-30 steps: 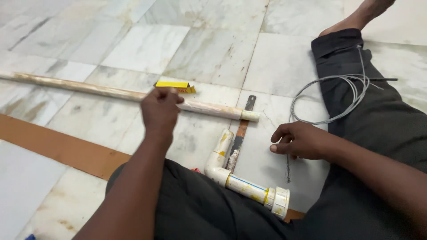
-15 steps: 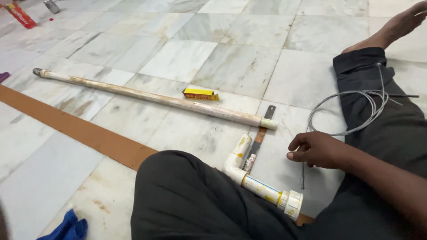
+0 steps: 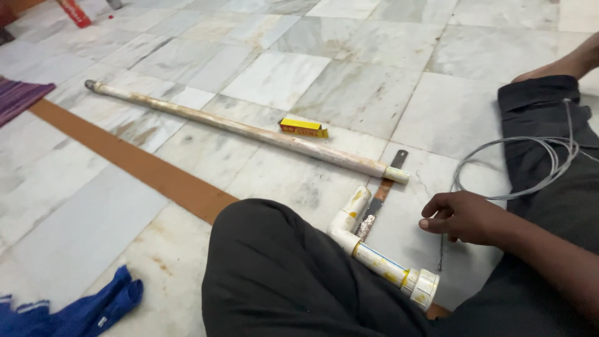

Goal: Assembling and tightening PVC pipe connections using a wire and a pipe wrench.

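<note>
My right hand (image 3: 467, 217) rests on the marble floor with fingers curled, beside a thin grey wire (image 3: 523, 168) that loops over my dark trouser leg; I cannot tell if it pinches the wire. Just left of it lie a short white pipe piece with an elbow and a threaded end (image 3: 380, 254) and a flat dark blade (image 3: 382, 195). A long stained white pipe (image 3: 246, 131) runs across the floor, with a small yellow box (image 3: 303, 128) behind it. My left hand is out of view.
My bent knee in dark trousers (image 3: 281, 274) fills the lower middle. A brown floor strip (image 3: 134, 163) runs diagonally. Blue cloth (image 3: 81, 309) lies at the lower left, a purple mat (image 3: 19, 97) at the left edge, a red object (image 3: 75, 12) at the top left.
My left hand, which was reaching over the long pipe near the yellow box, has withdrawn out of view. The view has swung left. My right hand has stayed by the wire.
</note>
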